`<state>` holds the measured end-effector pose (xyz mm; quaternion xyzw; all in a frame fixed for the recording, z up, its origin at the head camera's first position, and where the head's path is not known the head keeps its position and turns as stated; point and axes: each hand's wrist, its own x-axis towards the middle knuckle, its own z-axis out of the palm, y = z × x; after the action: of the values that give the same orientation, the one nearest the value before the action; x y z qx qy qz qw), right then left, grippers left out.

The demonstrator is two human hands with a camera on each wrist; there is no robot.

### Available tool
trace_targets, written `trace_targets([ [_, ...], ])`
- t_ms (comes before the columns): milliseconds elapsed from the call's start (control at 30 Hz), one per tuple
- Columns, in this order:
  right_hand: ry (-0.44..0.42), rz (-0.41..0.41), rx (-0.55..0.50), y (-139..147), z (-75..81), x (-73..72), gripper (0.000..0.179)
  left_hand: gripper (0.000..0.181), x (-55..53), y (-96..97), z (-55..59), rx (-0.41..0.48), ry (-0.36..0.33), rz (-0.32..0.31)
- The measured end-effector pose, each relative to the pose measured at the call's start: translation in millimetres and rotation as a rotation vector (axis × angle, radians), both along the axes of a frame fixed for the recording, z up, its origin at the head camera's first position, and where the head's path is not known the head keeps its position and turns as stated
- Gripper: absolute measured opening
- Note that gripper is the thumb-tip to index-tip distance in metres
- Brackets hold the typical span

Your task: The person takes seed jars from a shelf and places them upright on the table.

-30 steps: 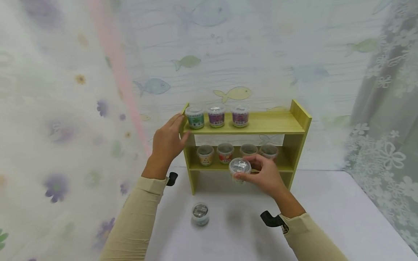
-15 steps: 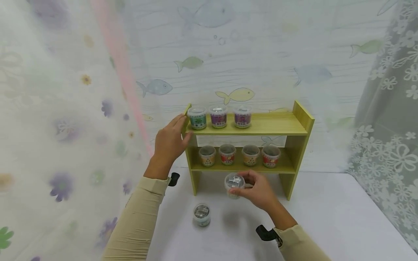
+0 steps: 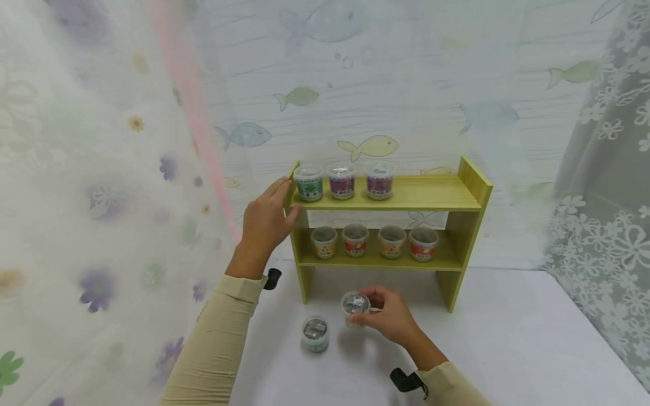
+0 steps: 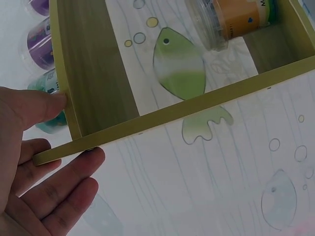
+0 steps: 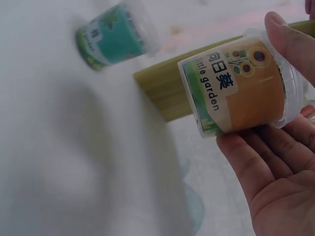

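Note:
In the head view my right hand point(image 3: 388, 316) grips a small lidded plastic cup point(image 3: 355, 304) just above the white table. Its orange label with sunflowers and "little garden" shows on the cup point(image 5: 236, 86) in the right wrist view, thumb on the lid side and fingers beneath. Beside it on the table stands a teal-labelled cup point(image 3: 315, 334). My left hand point(image 3: 266, 217) holds the upper left corner of a yellow-green wooden shelf point(image 3: 426, 192); in the left wrist view the thumb is at the front edge and the fingers point(image 4: 74, 182) lie along the outer side.
The top shelf bears a green-labelled cup point(image 3: 308, 183) and two purple-labelled ones point(image 3: 342, 181). Below it stand several cups with orange point(image 3: 324, 242) or red labels point(image 3: 424, 243). A fish-patterned curtain point(image 3: 406, 84) hangs close behind, and a lace curtain point(image 3: 614, 225) on the right.
My right hand has carried the cup from in front of the lower shelf down and left, toward the teal-labelled cup. My left hand stays at the shelf corner. The view has shifted slightly.

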<state>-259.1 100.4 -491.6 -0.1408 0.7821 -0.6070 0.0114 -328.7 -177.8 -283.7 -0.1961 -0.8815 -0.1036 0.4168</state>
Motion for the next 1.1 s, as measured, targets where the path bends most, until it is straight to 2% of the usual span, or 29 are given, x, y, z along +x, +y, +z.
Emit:
trace_targets([
  [333,-0.07,0.017,0.001,-10,-30.4,-1.8,0.064,0.058,2.0,-1.6,-3.0,0.012,0.015,-0.015],
  [533,-0.077,0.047,0.0,-15,-44.9,-1.9,0.068,0.058,-1.7,-1.6,-2.4,0.014,0.022,-0.018],
  [1100,-0.084,0.031,0.034,-26,-67.7,1.5,0.067,0.056,-9.3,-5.1,-3.1,0.047,0.008,-0.06],
])
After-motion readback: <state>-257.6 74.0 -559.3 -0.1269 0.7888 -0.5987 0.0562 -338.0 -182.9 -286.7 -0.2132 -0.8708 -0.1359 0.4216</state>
